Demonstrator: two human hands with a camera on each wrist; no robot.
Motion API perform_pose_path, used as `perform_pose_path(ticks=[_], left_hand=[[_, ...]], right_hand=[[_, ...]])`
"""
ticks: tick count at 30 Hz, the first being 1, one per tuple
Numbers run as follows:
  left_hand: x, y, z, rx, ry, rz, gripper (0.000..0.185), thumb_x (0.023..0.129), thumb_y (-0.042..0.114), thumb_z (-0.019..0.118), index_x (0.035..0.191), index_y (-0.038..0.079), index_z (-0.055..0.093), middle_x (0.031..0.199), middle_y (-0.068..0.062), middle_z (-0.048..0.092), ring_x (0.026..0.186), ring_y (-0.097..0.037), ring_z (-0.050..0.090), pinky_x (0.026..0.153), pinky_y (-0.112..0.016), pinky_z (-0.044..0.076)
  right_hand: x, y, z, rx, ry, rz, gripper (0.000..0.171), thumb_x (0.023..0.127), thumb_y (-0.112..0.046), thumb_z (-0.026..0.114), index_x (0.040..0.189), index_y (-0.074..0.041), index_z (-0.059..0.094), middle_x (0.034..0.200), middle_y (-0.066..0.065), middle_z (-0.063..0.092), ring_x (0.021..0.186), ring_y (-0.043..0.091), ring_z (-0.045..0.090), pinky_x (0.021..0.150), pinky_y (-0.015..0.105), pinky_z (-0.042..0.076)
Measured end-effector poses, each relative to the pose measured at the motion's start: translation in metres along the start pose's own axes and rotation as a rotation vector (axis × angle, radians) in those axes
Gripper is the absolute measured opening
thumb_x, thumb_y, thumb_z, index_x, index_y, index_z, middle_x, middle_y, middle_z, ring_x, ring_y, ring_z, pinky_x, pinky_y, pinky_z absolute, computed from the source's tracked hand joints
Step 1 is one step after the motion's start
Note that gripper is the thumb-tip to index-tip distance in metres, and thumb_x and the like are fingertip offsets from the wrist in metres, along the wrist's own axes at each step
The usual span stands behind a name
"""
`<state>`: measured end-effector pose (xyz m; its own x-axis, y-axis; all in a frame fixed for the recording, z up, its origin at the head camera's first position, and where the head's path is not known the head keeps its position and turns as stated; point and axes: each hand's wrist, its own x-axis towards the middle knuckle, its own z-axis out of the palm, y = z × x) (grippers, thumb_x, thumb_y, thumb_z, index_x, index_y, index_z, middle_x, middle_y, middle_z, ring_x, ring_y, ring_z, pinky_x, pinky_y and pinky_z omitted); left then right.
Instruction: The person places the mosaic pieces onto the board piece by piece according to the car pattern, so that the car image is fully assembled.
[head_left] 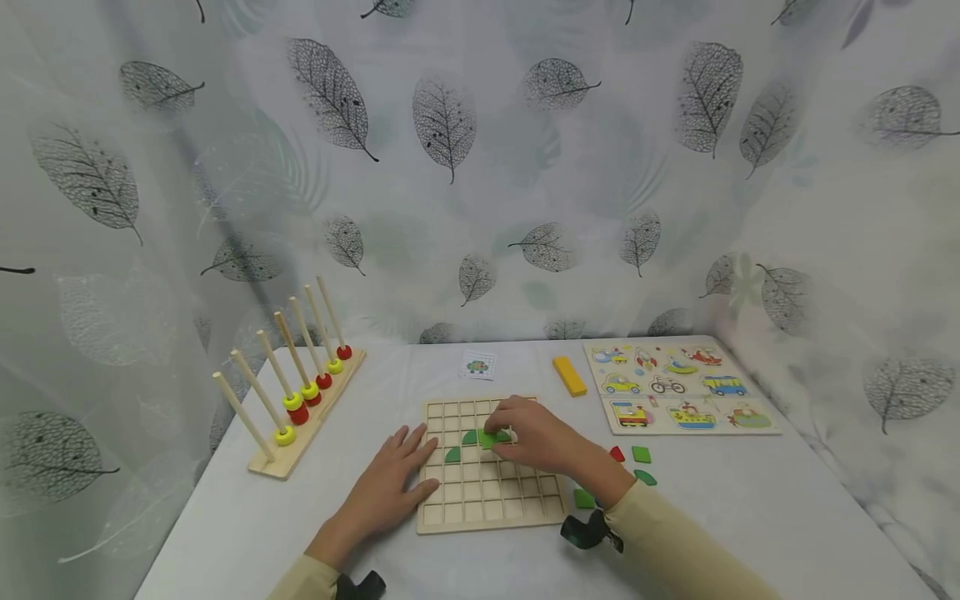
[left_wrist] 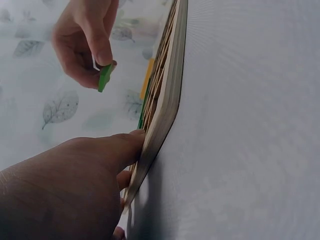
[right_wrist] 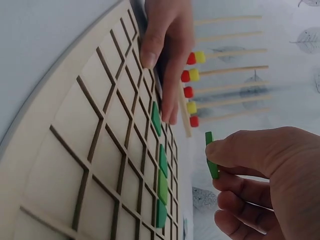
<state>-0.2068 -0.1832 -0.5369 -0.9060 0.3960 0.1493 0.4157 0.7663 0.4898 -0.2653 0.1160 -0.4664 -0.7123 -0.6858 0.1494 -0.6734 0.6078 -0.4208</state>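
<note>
A wooden grid board (head_left: 487, 492) lies in front of me, with green pieces (head_left: 452, 455) set in its upper cells. My right hand (head_left: 525, 433) pinches a flat green piece (head_left: 492, 439) between thumb and fingers, just above the board (right_wrist: 100, 150). That green piece (right_wrist: 211, 156) stands clear of the cells in the right wrist view and shows again (left_wrist: 105, 77) in the left wrist view. My left hand (head_left: 390, 482) rests with straight fingers (right_wrist: 165, 55) on the board's left edge (left_wrist: 160, 110), the thumb against its side.
Loose red (head_left: 617, 454) and green pieces (head_left: 641, 454) lie right of the board. A yellow block (head_left: 570, 375), a small card (head_left: 478, 365) and a vehicle puzzle (head_left: 678, 387) sit behind. A peg rack with rings (head_left: 300, 392) stands at the left.
</note>
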Motion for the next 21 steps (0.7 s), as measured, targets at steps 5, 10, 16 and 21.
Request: perform_pose_path(ticks=[5,10,16,21], left_hand=[[0.002,-0.003,0.002,0.001,-0.005,-0.013,0.065,0.105,0.042,0.072,0.160,0.010,0.056,0.174,-0.011,0.036,0.161,-0.044,0.024,0.130,-0.061,0.020],[0.002,-0.007,0.006,0.003,0.020,0.006,0.066,0.105,0.044,0.072,0.159,0.010,0.057,0.173,-0.011,0.038,0.161,-0.044,0.026,0.130,-0.062,0.022],[0.001,-0.009,0.008,0.011,0.055,0.047,0.066,0.103,0.043,0.074,0.157,0.008,0.059,0.171,-0.014,0.042,0.158,-0.046,0.032,0.127,-0.064,0.027],[0.001,-0.007,0.007,0.005,0.035,0.027,0.066,0.104,0.043,0.072,0.158,0.008,0.058,0.172,-0.013,0.039,0.160,-0.044,0.029,0.129,-0.062,0.023]], right_hand=[[0.011,0.000,0.011,0.018,-0.015,0.007,0.019,0.096,-0.017,0.085,0.114,-0.015,0.082,0.108,-0.007,0.070,0.101,0.015,0.064,0.090,0.032,0.057],[0.021,-0.002,0.022,0.040,-0.032,0.026,0.019,0.096,-0.014,0.083,0.114,-0.013,0.083,0.108,-0.006,0.072,0.102,0.011,0.063,0.092,0.033,0.057],[0.026,0.000,0.034,-0.022,-0.049,0.057,0.018,0.097,-0.017,0.081,0.115,-0.014,0.084,0.108,-0.009,0.072,0.105,0.010,0.063,0.095,0.033,0.057],[0.026,0.001,0.041,-0.040,-0.039,0.041,0.018,0.095,-0.017,0.084,0.113,-0.015,0.084,0.104,-0.009,0.070,0.101,0.010,0.061,0.089,0.032,0.057]])
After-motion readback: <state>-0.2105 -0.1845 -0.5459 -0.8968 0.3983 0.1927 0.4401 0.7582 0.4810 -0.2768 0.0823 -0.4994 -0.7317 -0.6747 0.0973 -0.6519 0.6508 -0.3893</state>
